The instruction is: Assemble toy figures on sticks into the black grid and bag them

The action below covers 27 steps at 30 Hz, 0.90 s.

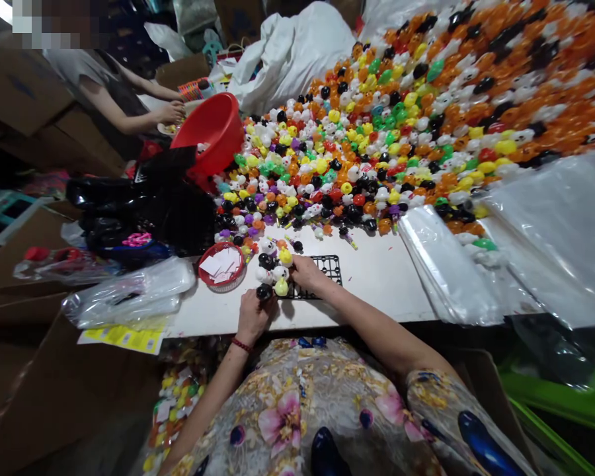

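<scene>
A cluster of small glossy plastic toy figures in black, white and yellow [279, 272] stands between my hands, over the left part of a black plastic grid rack [330, 266]. My left hand [254, 313] is closed at the near side of the cluster, with its fingers by a black toy figure [264, 291]. At the far right side of the cluster, my right hand [308, 274] reaches over the rack, its fingertips closed against a yellow toy figure [285, 256]. My fingers partly hide what lies under the toys.
A large heap of coloured plastic figures [357, 152] covers the white table [377, 284]. Left are a red basket of paper slips [221, 266], plastic bags [133, 291] and a red tub [213, 135]; a person works beyond it. Clear bags [446, 264] lie to the right.
</scene>
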Each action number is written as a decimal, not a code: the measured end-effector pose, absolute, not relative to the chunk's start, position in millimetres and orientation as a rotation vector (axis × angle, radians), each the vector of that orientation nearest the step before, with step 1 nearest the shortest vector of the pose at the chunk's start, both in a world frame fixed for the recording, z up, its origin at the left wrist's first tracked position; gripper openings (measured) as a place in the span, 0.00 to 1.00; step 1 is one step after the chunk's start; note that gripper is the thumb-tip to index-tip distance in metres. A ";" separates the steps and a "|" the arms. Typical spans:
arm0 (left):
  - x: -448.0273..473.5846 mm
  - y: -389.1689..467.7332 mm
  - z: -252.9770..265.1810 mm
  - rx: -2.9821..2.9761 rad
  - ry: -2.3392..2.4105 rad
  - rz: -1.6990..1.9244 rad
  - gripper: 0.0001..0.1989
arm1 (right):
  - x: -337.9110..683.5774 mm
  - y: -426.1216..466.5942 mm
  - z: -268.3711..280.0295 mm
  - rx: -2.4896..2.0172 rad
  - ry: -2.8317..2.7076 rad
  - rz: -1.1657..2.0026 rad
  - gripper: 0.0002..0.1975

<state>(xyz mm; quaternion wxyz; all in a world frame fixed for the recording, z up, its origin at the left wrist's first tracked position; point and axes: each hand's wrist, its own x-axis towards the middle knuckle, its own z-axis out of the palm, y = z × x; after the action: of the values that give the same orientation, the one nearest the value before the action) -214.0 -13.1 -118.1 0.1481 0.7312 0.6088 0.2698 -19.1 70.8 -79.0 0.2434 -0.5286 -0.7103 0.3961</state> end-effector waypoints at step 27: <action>-214.3 -12.3 -115.8 2.034 1.701 0.856 0.09 | 164.3 114.8 -58.1 -1.992 -0.910 0.408 0.06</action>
<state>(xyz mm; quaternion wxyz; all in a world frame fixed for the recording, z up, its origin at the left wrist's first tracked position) -214.3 -12.3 -115.8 0.1767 0.7185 0.6009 0.3025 164.3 114.8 -58.1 0.4412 -0.8024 -0.3666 0.1645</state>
